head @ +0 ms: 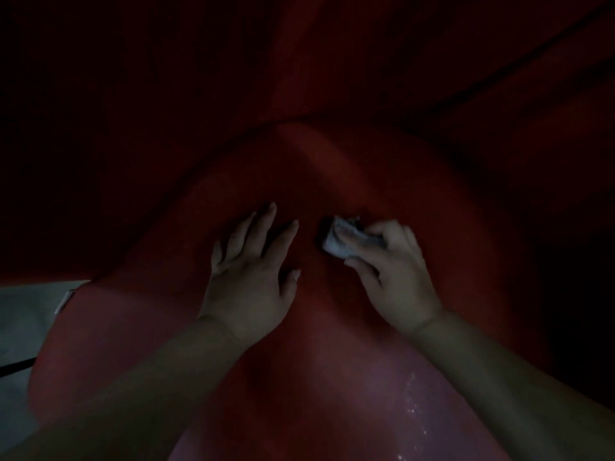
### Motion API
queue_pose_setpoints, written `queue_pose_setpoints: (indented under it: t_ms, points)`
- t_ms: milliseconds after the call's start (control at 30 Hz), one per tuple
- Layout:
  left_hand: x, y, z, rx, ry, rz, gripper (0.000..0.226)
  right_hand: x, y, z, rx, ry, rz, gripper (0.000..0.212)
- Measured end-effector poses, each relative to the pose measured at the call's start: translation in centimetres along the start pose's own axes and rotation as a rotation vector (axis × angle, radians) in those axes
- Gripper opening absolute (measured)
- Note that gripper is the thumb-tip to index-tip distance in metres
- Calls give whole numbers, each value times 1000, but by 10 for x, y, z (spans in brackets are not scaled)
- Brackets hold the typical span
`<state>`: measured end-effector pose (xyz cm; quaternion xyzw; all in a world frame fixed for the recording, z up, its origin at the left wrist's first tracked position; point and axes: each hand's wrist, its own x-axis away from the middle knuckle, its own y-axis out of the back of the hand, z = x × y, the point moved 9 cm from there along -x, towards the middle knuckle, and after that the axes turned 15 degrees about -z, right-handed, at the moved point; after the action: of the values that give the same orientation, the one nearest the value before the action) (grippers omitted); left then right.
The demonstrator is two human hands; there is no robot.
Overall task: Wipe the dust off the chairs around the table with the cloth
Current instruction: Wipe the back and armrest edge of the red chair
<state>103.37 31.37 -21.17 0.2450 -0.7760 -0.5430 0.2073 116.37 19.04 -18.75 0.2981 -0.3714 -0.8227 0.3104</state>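
No writing or label can be read in the dim, reddish picture; the left hand (253,277) is laid flat with fingers straight and spread wide, palm down on the red surface (159,247), which appears to be a chair, though the darkness leaves that uncertain; nothing is held by it. A crumpled pale cloth (342,239) is gripped by the right hand (396,277), fingers curled over it and the thumb beneath, and is pressed against the same red surface just beside the left fingertips; a pale floor (20,314) is seen at the left edge.
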Motion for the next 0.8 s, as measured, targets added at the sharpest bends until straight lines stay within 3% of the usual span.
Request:
queue_pose_setpoints:
  t_ms: [200,433,567,633,800]
  points:
    - [-1,-2,-4,-27,20,-24,68,-51,-2,-26,90,-190,-146,45]
    - [0,-2,-2,-30,19,-17,68,36,8,11,41,21,19,40]
    - [1,-2,-1,-37,10,3,67,0,23,-30,102,-228,-223,45]
    - [1,-2,-1,-40,4,1,67,-17,11,-28,83,-296,-244,43]
    - [6,1,0,-6,7,-22,61,37,-9,31,37,-9,-2,39]
